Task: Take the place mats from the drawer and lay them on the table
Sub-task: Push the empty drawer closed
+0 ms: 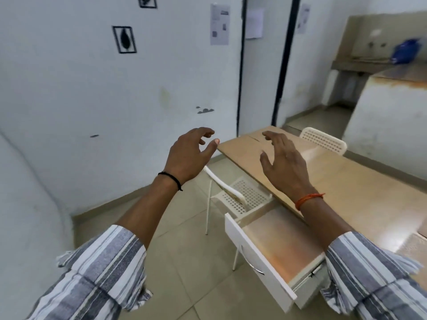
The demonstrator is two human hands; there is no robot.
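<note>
I see my left hand and right hand raised, fingers loose and gripping nothing, above the pulled-out drawer (beside the table).

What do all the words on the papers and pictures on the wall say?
No words can be read here.
Paper sheet on the wall: print too blurred to read.
Second sheet: too faint to read.
Third sheet: too blurred to read.
Framed leaf picture: a black leaf shape, no words.
Upper frame: cut off by the edge, no words show.
</note>
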